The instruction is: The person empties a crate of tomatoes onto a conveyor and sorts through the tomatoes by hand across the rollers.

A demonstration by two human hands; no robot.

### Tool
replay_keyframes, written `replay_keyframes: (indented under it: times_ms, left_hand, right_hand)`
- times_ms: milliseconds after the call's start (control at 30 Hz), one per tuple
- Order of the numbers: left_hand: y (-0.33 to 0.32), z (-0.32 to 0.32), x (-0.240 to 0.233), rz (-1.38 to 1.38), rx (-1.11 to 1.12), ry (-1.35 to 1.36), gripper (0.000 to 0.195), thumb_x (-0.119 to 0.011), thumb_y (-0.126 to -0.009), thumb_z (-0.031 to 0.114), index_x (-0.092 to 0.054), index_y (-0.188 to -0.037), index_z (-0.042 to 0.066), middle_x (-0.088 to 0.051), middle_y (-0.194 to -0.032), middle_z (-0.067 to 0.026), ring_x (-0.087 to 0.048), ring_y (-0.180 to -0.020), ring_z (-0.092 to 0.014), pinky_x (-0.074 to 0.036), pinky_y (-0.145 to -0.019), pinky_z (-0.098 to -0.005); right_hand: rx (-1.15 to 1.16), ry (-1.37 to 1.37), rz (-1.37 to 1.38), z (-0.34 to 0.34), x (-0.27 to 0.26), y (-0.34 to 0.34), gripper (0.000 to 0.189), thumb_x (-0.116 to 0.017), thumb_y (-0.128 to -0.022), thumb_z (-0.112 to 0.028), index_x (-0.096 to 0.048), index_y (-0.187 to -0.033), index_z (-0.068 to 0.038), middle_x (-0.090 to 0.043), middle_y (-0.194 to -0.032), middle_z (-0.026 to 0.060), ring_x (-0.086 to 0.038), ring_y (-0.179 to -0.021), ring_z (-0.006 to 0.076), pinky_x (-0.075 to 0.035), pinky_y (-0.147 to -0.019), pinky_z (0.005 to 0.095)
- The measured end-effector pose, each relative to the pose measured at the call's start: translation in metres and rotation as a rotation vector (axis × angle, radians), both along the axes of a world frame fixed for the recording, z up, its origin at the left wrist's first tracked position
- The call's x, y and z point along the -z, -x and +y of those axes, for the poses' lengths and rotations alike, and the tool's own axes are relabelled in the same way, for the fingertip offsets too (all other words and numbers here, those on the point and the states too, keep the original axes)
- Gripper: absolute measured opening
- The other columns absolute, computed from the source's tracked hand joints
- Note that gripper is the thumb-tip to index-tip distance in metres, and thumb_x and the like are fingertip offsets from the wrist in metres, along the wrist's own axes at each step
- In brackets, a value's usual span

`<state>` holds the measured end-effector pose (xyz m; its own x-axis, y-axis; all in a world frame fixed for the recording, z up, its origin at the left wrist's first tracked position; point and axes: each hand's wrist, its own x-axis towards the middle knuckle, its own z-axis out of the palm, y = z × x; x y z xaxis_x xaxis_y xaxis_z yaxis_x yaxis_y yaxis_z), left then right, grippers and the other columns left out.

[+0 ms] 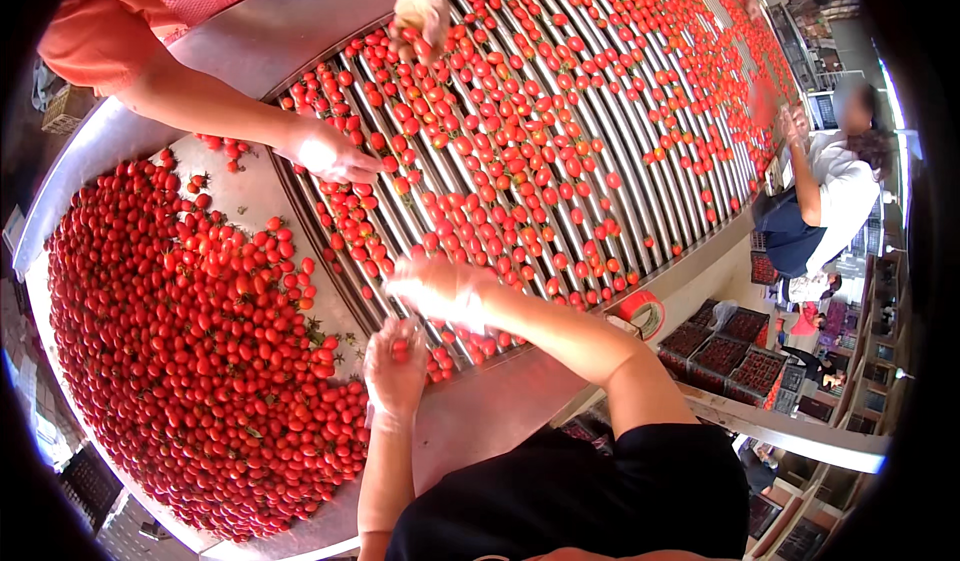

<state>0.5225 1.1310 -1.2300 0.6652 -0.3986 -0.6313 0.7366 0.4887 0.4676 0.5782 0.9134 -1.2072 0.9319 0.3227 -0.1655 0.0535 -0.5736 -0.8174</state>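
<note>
Small red tomatoes (525,156) lie in rows on a metal roller conveyor (622,133). At its near left edge my left hand (394,370) is raised palm up, its fingers curled around a red tomato (401,349). My right hand (435,287) reaches across the rollers just above it; glare and blur hide its fingers, and whether it holds anything cannot be told. Both hands seem to wear thin clear gloves. To the left, a large heap of tomatoes (210,351) rests on a metal tray (330,321), with loose green stem bits near the rollers.
Across the conveyor a co-worker's two gloved hands (330,152) work over the rollers, one holding tomatoes. Another person in white (840,186) stands farther along the near side. A roll of red tape (641,313) lies on the frame's edge. Stacked crates of tomatoes (720,358) stand beyond it.
</note>
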Motion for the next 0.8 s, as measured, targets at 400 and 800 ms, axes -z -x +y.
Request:
replay_keyframes:
  times_ms: [400, 800]
  left_hand:
    - [-0.019, 0.019, -0.032, 0.379, -0.063, 0.529, 0.028, -0.052, -0.102, 0.024, -0.06, -0.092, -0.002, -0.053, -0.107, -0.0129, -0.04, -0.057, -0.01, -0.036, -0.044, -0.0206]
    - [-0.008, 0.025, -0.022, 0.396, -0.092, 0.505, 0.028, -0.054, -0.099, 0.022, -0.056, -0.083, 0.0, -0.053, -0.106, -0.0138, -0.041, -0.062, -0.012, -0.035, -0.046, -0.0194]
  right_hand:
    - [0.788, 0.969, 0.052, -0.183, 0.027, 0.008, 0.066, -0.055, -0.094, -0.038, -0.031, -0.152, -0.018, -0.024, -0.158, 0.0173, -0.021, -0.145, 0.0415, -0.017, -0.12, 0.0536]
    - [0.44, 0.846, -0.182, -0.052, 0.053, 0.072, 0.062, -0.058, -0.092, -0.037, -0.04, -0.148, -0.02, -0.025, -0.158, 0.0069, -0.021, -0.144, 0.0403, -0.008, -0.115, 0.0688]
